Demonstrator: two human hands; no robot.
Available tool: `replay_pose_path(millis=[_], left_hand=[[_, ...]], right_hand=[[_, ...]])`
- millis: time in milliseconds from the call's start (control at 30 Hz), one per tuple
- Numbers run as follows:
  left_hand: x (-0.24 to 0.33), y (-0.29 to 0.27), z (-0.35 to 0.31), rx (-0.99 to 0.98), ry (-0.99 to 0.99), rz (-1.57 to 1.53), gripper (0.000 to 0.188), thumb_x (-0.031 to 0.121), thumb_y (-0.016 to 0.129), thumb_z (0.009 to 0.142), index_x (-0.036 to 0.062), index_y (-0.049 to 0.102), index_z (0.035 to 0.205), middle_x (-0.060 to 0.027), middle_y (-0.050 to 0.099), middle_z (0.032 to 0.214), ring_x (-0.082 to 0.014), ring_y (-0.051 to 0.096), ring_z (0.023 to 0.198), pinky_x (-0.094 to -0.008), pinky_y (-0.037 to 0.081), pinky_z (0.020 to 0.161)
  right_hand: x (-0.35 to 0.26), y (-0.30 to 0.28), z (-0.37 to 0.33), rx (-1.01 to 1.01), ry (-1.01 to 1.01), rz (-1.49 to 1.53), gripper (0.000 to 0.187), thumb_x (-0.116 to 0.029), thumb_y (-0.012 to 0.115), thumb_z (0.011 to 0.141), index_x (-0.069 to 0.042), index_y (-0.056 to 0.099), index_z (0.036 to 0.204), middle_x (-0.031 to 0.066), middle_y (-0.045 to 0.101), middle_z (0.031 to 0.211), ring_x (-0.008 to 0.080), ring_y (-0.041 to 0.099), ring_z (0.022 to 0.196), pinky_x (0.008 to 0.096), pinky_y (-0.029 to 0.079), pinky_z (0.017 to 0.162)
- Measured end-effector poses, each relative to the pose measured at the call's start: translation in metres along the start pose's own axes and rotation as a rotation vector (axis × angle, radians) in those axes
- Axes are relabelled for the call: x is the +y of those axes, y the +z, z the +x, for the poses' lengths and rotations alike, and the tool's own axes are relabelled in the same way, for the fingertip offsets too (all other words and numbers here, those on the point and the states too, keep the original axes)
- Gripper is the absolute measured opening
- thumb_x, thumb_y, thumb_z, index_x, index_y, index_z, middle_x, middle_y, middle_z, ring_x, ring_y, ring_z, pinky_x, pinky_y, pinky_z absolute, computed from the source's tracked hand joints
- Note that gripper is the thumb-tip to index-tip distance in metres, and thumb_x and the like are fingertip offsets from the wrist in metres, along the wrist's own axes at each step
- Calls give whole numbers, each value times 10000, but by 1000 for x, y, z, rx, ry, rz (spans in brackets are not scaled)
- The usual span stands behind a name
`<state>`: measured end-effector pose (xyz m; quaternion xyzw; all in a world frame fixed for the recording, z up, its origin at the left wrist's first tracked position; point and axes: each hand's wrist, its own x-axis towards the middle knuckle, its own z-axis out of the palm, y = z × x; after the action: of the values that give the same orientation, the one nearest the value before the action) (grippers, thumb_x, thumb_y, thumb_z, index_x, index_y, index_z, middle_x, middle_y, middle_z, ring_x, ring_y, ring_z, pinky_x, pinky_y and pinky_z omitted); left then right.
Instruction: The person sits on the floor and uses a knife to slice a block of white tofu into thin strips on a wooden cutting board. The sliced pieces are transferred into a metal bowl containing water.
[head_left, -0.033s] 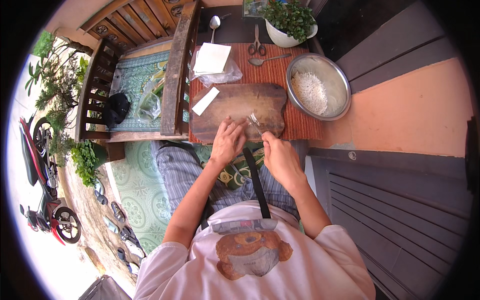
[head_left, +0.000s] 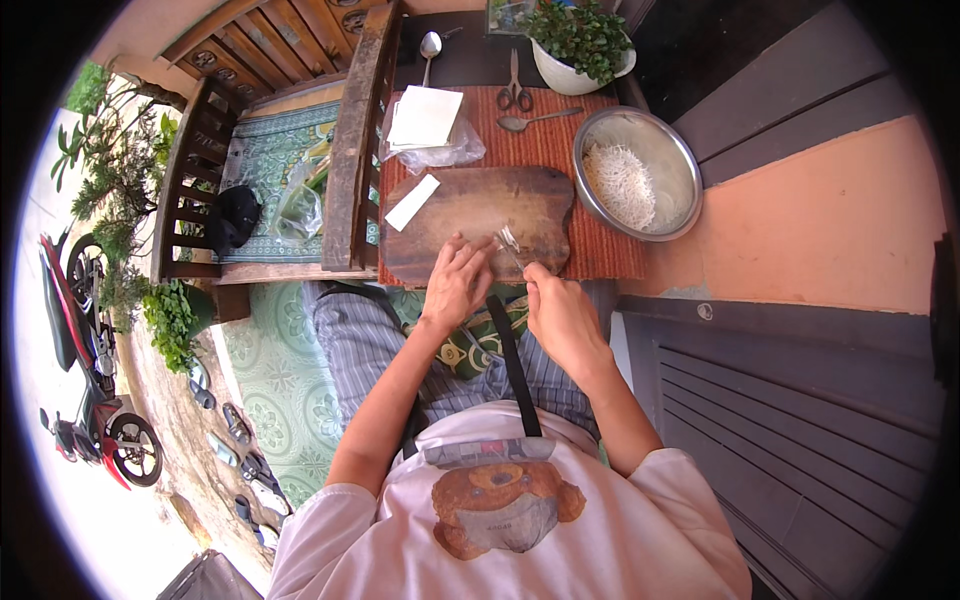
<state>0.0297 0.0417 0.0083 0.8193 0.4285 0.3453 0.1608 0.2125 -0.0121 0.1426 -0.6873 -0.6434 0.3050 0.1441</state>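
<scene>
My right hand (head_left: 562,315) is closed round the handle of a knife (head_left: 514,250), whose blade rests on the wooden cutting board (head_left: 470,205). A few thin white shreds (head_left: 508,238) lie at the blade. Just left of the knife, my left hand (head_left: 460,280) presses bent fingers together on the board's near edge; whatever lies under them is hidden. A flat white strip (head_left: 411,203) sits on the board's upper left. Beyond the board, a stack of square white sheets (head_left: 425,117) lies on clear plastic. To the right, a metal bowl (head_left: 681,190) holds thin white shreds (head_left: 620,185).
An orange-red striped mat (head_left: 610,255) lies under the board and bowl. Scissors (head_left: 515,92), a spoon (head_left: 540,119) and another spoon (head_left: 430,48) lie farther back, near a potted plant (head_left: 580,45). A wooden bench (head_left: 345,150) stands on the left. A wall (head_left: 800,220) borders the right.
</scene>
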Motion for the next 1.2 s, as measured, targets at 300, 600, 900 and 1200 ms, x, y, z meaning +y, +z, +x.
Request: replay_pose_path(millis=[300,600,900,1200], left_hand=[[-3,0,6,15,8,8,424,16,707,861,48,709,1283,-80,697,1317,-354,620,1171,-488,463,1181],[-3,1,6,11,11,14,435,10,702,857,47,708,1290,-82,698,1309,-350,620,1177,-493,463,1188],[-2,2,5,23,-4,-20,454,-29,696,859,76,726,1300,-76,701,1335,-340,630,1173,-511,460,1193],[-6,3,4,38,7,-60,438,-16,708,879,87,724,1305,-81,714,1325,-343,646,1172,-521,452,1204]], right_hand=[[-9,-5,3,-14,40,-34,133,-75,589,1028,-27,659,1130,305,719,890,533,696,891,605,547,769],[-6,-4,-10,-2,42,9,158,-93,575,1043,-17,661,1151,320,717,921,545,688,897,614,541,779],[5,2,-25,21,70,41,169,-100,582,1049,-31,653,1186,311,716,915,538,686,903,603,536,777],[26,17,-16,125,-20,90,184,-105,613,1049,-40,647,1218,282,726,925,495,706,892,542,543,739]])
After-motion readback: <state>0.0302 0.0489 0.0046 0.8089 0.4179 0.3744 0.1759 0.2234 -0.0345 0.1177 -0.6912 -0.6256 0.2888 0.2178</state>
